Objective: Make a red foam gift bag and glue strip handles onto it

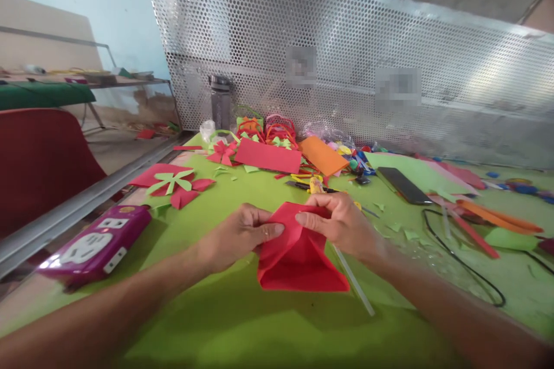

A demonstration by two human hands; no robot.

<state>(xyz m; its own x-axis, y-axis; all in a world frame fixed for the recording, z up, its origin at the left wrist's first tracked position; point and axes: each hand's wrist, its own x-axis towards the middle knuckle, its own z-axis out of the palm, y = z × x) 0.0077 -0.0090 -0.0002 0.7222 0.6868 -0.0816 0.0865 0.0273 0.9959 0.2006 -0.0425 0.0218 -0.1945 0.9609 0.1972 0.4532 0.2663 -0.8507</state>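
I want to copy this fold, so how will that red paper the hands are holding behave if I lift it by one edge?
The red paper probably droops: it is a thin sheet that already bends between the left hand and right hand. It looks light, likely sliding easily over the green table cover. Its creases suggest it keeps a fold.

Bright, even daylight; glare washes the perforated metal screen (346,69) at far right. Soft shadows fall near. Edges bend and blur, forearms smeared.
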